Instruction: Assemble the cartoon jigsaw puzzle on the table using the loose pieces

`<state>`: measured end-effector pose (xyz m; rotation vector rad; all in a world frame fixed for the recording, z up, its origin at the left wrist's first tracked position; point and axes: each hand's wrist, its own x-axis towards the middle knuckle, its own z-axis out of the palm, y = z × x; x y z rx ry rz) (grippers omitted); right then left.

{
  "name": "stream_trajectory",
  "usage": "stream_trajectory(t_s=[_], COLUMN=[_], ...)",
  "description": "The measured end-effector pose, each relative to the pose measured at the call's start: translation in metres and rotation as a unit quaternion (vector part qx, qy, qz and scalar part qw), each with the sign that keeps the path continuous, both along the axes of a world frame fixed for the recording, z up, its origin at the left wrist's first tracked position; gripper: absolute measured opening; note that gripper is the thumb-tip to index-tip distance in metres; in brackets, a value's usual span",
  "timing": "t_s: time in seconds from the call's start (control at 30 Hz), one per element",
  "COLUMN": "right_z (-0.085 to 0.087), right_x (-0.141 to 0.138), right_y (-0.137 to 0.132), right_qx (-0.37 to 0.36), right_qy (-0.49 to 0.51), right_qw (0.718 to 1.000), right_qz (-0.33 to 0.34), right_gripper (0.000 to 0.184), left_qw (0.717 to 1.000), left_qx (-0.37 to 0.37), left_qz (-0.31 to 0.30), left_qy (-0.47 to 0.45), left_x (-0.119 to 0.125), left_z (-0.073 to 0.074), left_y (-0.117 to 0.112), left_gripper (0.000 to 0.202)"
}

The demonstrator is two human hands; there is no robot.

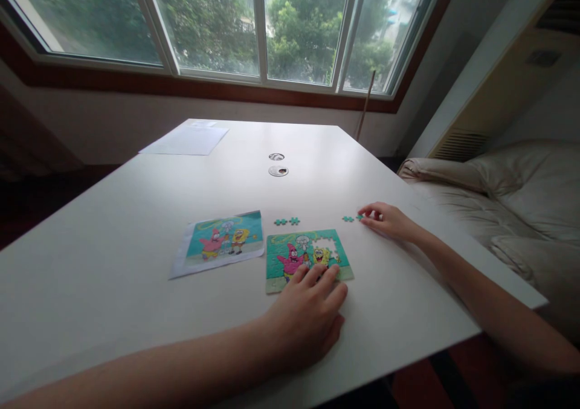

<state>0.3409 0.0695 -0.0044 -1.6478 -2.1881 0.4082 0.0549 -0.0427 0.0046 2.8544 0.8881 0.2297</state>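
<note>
A cartoon jigsaw puzzle (281, 270) lies on the white table, with a gap of white showing at its upper right. My left hand (312, 306) rests on the puzzle's lower edge, fingers spread and holding nothing. Off to the right, my right hand (383, 218) has its thumb and fingers pinched at a green puzzle piece (359, 217), which they partly cover. Just left of it lies another loose piece (347, 218). Two more green pieces (294, 221) sit above the puzzle. Left of the puzzle is a paper reference picture (224, 240) with the same cartoon scene.
Farther back on the table (136, 215) are two round cable-hole fittings (278, 171) and a white paper sheet (185, 140) at the far left. A beige sofa (462, 185) stands along the right. Windows (303, 28) line the wall beyond.
</note>
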Motion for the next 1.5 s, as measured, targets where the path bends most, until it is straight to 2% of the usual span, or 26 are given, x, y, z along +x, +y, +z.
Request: stream_trajectory(t_s=[0.13, 0.27, 0.43, 0.57, 0.67, 0.83, 0.97, 1.17, 1.37, 1.5], right_z=[0.0, 0.002, 0.005, 0.013, 0.02, 0.022, 0.016, 0.011, 0.012, 0.009], right_x=[-0.001, 0.003, 0.002, -0.016, -0.039, -0.08, -0.099, -0.104, -0.107, -0.108], right_y=[0.003, 0.006, 0.003, -0.002, -0.008, -0.016, -0.015, -0.013, -0.02, -0.021], right_qx=[-0.046, -0.103, -0.114, -0.098, -0.104, -0.083, -0.084, -0.077, 0.004, 0.026], right_qy=[0.022, 0.066, 0.111, 0.167, 0.206, 0.158, 0.144, 0.118, 0.074, 0.052], right_qw=[0.998, 0.993, 0.987, 0.981, 0.972, 0.973, 0.97, 0.971, 0.978, 0.977], right_qz=[-0.021, 0.0, 0.001, 0.017, 0.055, 0.148, 0.179, 0.195, 0.196, 0.204], right_gripper=[0.028, 0.032, 0.034, 0.034, 0.035, 0.027, 0.023, 0.015, 0.007, 0.007], left_qw=[1.0, 0.999, 0.995, 0.993, 0.993, 0.992, 0.992, 0.993, 0.993, 0.993], left_qx=[0.01, 0.042, 0.092, 0.087, 0.083, 0.089, 0.084, 0.084, 0.079, 0.082], left_qz=[-0.003, -0.004, 0.037, 0.074, 0.082, 0.085, 0.087, 0.085, 0.087, 0.087], left_qy=[0.0, 0.001, 0.01, 0.018, 0.017, 0.017, 0.017, 0.012, 0.016, 0.017], left_x=[0.0, -0.001, -0.005, -0.006, -0.005, -0.003, -0.003, -0.003, -0.002, -0.002], left_z=[-0.003, -0.006, -0.008, -0.012, -0.015, -0.013, -0.01, -0.012, -0.009, -0.009], left_y=[-0.002, -0.004, -0.002, -0.001, -0.001, -0.001, -0.001, -0.001, -0.001, -0.001], left_gripper=[0.031, 0.034, 0.047, 0.052, 0.056, 0.054, 0.053, 0.054, 0.053, 0.053])
